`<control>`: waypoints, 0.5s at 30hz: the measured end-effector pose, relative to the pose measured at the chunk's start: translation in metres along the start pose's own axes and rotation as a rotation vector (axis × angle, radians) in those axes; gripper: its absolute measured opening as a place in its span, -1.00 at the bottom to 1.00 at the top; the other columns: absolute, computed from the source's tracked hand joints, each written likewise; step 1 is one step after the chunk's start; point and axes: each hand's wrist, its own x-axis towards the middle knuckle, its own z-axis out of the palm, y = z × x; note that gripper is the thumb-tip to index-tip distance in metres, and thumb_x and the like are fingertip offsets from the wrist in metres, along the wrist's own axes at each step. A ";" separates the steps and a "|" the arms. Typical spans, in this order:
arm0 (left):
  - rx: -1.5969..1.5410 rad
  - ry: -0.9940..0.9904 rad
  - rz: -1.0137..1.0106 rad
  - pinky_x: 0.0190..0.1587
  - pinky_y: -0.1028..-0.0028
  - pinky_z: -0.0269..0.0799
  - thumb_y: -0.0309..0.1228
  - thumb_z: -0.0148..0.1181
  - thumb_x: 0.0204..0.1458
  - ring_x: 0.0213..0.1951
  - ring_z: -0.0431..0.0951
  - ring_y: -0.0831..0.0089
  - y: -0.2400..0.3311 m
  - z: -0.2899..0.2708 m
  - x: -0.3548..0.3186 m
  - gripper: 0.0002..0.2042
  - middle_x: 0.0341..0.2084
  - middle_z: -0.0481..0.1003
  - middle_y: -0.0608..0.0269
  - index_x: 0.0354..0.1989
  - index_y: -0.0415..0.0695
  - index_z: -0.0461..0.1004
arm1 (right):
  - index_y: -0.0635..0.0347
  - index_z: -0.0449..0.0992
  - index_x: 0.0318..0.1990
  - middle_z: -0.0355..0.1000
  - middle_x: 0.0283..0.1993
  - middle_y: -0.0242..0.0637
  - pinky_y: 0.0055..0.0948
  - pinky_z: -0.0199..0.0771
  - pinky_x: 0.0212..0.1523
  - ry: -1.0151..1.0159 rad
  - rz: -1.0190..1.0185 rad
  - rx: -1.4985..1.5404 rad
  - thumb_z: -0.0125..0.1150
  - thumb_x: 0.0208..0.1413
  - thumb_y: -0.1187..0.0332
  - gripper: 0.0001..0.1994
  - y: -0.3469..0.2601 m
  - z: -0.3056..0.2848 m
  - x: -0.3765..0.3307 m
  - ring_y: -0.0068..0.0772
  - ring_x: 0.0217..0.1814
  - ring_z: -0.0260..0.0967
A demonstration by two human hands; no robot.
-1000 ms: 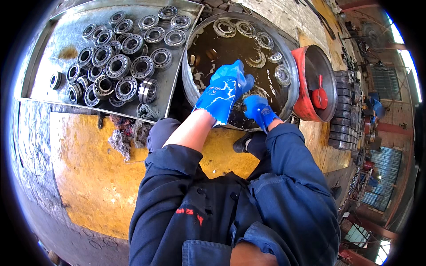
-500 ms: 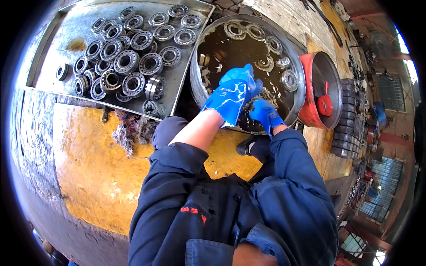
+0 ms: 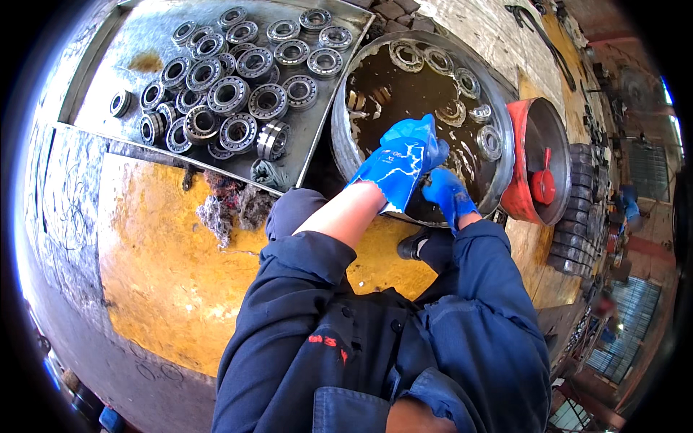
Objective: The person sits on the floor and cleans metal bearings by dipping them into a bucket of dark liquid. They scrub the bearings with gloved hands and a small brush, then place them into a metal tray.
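Observation:
Both my hands wear blue rubber gloves and are close together over a round metal tub [image 3: 507, 155] of dark brown liquid. My left hand [image 3: 406, 153] reaches in from the left with curled fingers, their tips turned away. Beside it, nearer to me, my right hand [image 3: 447, 193] is closed too. Whatever lies between them is hidden by the gloves. Around the tub's far and right inner side several wet roller bearings sit in the liquid, among them one bearing [image 3: 406, 56] at the far edge and another bearing [image 3: 489, 143] at the right.
At left, a metal tray [image 3: 162, 159] bears several piled roller bearings [image 3: 228, 95] and a grey rag [image 3: 267, 173]. Frayed rags [image 3: 216, 216] lie on the yellow floor plate [image 3: 166, 245]. Right of the tub stands a red drum [image 3: 521, 166] with a red-handled tool [image 3: 543, 184] inside.
The whole view has shifted, so tray, tub and hands appear farther right and slightly lower. Both hands keep almost the same place over the tub, still close together.

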 end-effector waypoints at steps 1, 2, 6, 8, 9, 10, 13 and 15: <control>-0.006 0.001 -0.002 0.04 0.12 0.53 -0.02 0.24 0.11 -0.01 0.60 -0.04 0.001 0.000 -0.001 -0.46 -0.12 0.62 -0.10 0.13 -0.17 0.46 | 0.08 0.68 -0.30 0.57 -0.31 0.02 -0.04 0.49 -0.27 0.028 0.115 0.267 0.27 0.05 0.19 -0.80 0.005 0.004 -0.001 0.07 -0.23 0.55; -0.008 -0.002 0.003 0.05 0.12 0.52 -0.02 0.24 0.10 0.00 0.60 -0.04 0.000 0.001 0.000 -0.45 -0.11 0.61 -0.09 0.14 -0.17 0.45 | 0.21 0.65 -0.22 0.56 -0.21 0.10 -0.01 0.47 -0.14 -0.033 0.155 0.256 0.25 0.03 0.13 -0.67 0.010 0.008 -0.002 0.14 -0.11 0.53; 0.004 -0.017 0.008 0.11 0.14 0.50 -0.03 0.24 0.10 0.05 0.58 -0.04 -0.004 0.002 0.004 -0.43 -0.04 0.60 -0.08 0.19 -0.16 0.43 | 0.26 0.65 -0.18 0.60 -0.17 0.08 0.00 0.52 -0.09 0.066 0.028 0.000 0.25 0.00 0.12 -0.62 -0.014 -0.004 -0.006 0.15 -0.07 0.55; 0.006 -0.072 -0.041 0.14 0.14 0.48 -0.03 0.25 0.09 0.08 0.56 -0.04 -0.001 -0.002 0.004 -0.40 0.01 0.58 -0.08 0.22 -0.16 0.41 | 0.24 0.66 -0.20 0.60 -0.19 0.05 0.00 0.54 -0.11 -0.081 -0.136 -0.360 0.26 -0.01 0.14 -0.65 -0.037 -0.024 -0.001 0.12 -0.09 0.57; 0.009 -0.080 -0.044 0.14 0.14 0.48 -0.03 0.25 0.09 0.08 0.56 -0.05 0.000 -0.002 0.005 -0.40 0.01 0.58 -0.08 0.22 -0.16 0.41 | 0.22 0.66 -0.21 0.61 -0.20 0.03 0.01 0.55 -0.12 -0.160 -0.212 -0.541 0.27 -0.02 0.15 -0.66 -0.048 -0.031 0.002 0.10 -0.10 0.57; 0.016 -0.080 -0.052 0.14 0.14 0.48 -0.03 0.25 0.09 0.08 0.56 -0.05 -0.001 -0.003 0.005 -0.40 0.01 0.58 -0.08 0.23 -0.16 0.41 | 0.18 0.67 -0.19 0.61 -0.17 0.01 -0.01 0.58 -0.12 -0.191 -0.200 -0.557 0.32 -0.03 0.11 -0.65 -0.057 -0.032 0.008 0.04 -0.08 0.59; 0.023 -0.057 -0.054 0.15 0.14 0.48 -0.03 0.25 0.09 0.09 0.56 -0.05 -0.006 -0.001 0.006 -0.40 0.01 0.58 -0.08 0.23 -0.16 0.41 | 0.18 0.63 -0.13 0.60 -0.25 0.01 -0.05 0.55 -0.17 -0.123 -0.035 -0.215 0.29 -0.01 0.33 -0.73 -0.061 -0.050 -0.004 0.05 -0.12 0.58; 0.016 -0.081 -0.049 0.15 0.15 0.48 -0.03 0.25 0.10 0.10 0.55 -0.04 0.002 0.000 0.006 -0.40 0.01 0.58 -0.08 0.23 -0.16 0.41 | 0.13 0.61 -0.06 0.59 -0.12 0.05 -0.04 0.54 -0.14 -0.055 0.063 0.099 0.30 -0.01 0.28 -0.67 -0.008 -0.009 -0.001 0.07 -0.09 0.57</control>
